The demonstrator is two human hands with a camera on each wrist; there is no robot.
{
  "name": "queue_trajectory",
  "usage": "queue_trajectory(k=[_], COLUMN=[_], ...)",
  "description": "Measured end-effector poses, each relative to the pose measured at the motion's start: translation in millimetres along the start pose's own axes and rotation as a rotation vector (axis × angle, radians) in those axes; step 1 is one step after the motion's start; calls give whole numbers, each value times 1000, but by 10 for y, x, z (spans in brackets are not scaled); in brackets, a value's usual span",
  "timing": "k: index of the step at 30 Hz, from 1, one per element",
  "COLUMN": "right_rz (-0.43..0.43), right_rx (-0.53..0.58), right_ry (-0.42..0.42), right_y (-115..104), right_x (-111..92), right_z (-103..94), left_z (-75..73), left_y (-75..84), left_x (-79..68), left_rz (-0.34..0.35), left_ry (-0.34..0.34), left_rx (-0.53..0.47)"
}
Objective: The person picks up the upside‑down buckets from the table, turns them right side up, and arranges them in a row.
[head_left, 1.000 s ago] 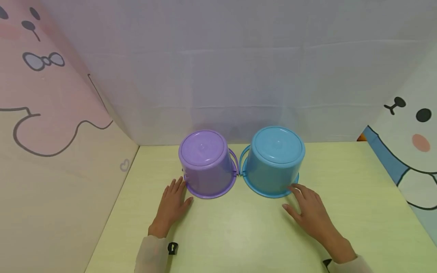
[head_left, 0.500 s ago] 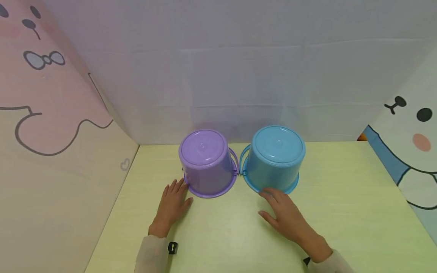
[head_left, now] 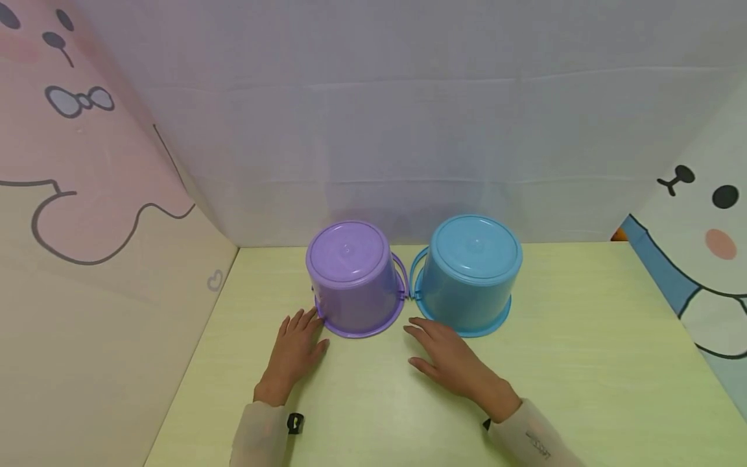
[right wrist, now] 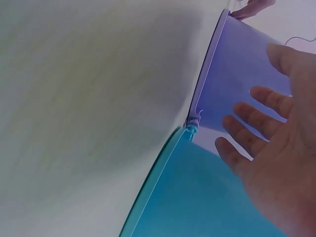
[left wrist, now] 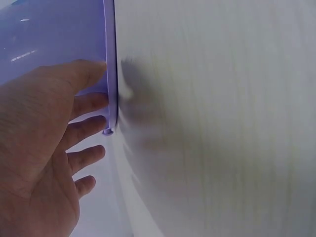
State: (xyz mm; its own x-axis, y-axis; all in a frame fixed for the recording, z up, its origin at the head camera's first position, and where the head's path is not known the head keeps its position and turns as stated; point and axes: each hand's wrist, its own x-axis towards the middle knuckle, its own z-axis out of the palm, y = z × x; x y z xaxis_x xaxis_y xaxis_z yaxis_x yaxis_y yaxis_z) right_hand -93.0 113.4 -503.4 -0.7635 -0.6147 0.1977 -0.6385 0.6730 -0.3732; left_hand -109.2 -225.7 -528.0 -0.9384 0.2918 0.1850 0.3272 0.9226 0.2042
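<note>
A purple bucket [head_left: 353, 285] stands upside down on the table, its rim on the tabletop. To its right, with handles meeting between them, a blue bucket [head_left: 473, 279] is also upturned. The left hand [head_left: 294, 350] lies at the purple bucket's left front rim, fingers extended; in the left wrist view its fingers are beside the purple rim [left wrist: 111, 64]. In front of the gap between the buckets, the right hand [head_left: 452, 360] hovers with fingers spread and holds nothing. From the right wrist view, that hand [right wrist: 276, 133] appears in front of both buckets.
Behind the buckets rises a pale cloth wall [head_left: 420, 130]. Cartoon-printed panels, a pink one [head_left: 99, 162] and a white one [head_left: 700, 240], flank the pale yellow table [head_left: 373, 408]. A small black clip [head_left: 295, 423] is by the left sleeve.
The right hand has moved left, from the blue bucket's right front edge to in front of the gap between the buckets. The left hand has barely shifted, and both buckets stay in place.
</note>
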Motion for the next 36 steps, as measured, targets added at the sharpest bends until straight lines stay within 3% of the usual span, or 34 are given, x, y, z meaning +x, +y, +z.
queue_trajectory(k=[9,22,27,36], right_rz=[-22,-32,-12,0], right_rx=[-31,-171,-154,-154], right_ry=[-41,-61,-76,-88], right_y=[-35,-53,-52,-51], right_x=[237,402,423,443], right_z=[102,219,244,273], left_z=[20,48,66,48], left_y=[-12,15,25,55], left_x=[15,19,28,72], left_rz=[76,29,4,75], left_ry=[51,40,41,89], left_rx=[43,31,50,147])
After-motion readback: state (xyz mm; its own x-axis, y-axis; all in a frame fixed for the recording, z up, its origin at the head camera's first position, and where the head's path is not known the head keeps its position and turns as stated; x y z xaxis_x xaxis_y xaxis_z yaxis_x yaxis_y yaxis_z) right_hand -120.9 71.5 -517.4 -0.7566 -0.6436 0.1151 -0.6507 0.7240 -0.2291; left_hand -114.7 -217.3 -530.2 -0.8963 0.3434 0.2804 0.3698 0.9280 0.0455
